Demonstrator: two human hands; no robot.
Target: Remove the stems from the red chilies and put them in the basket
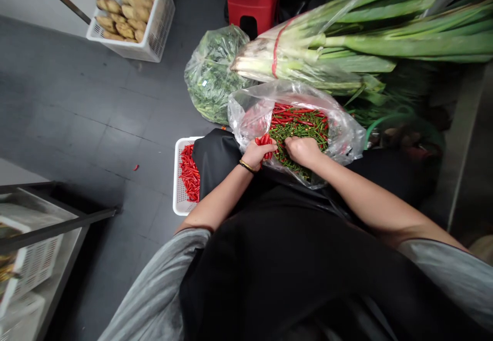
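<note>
A clear plastic bag (246,110) lies open on my lap, full of red chili peppers (295,110) with green stems. My left hand (256,155), with bands on its wrist, is closed around several red chilies (265,141) at the bag's left side. Just right of it, my right hand (302,151) has its fingers pinched together over the green stems inside the bag. What sits between those fingertips is hidden. Beside my left knee, a white plastic basket (177,176) holds red chilies without visible stems.
Leeks (300,48) tied with a red band lie beyond the bag, next to bagged leafy greens (215,69). A red stool (252,4) stands behind. A white crate (165,22) of potato-like tubers is at upper left. A metal rack (77,223) stands at lower left.
</note>
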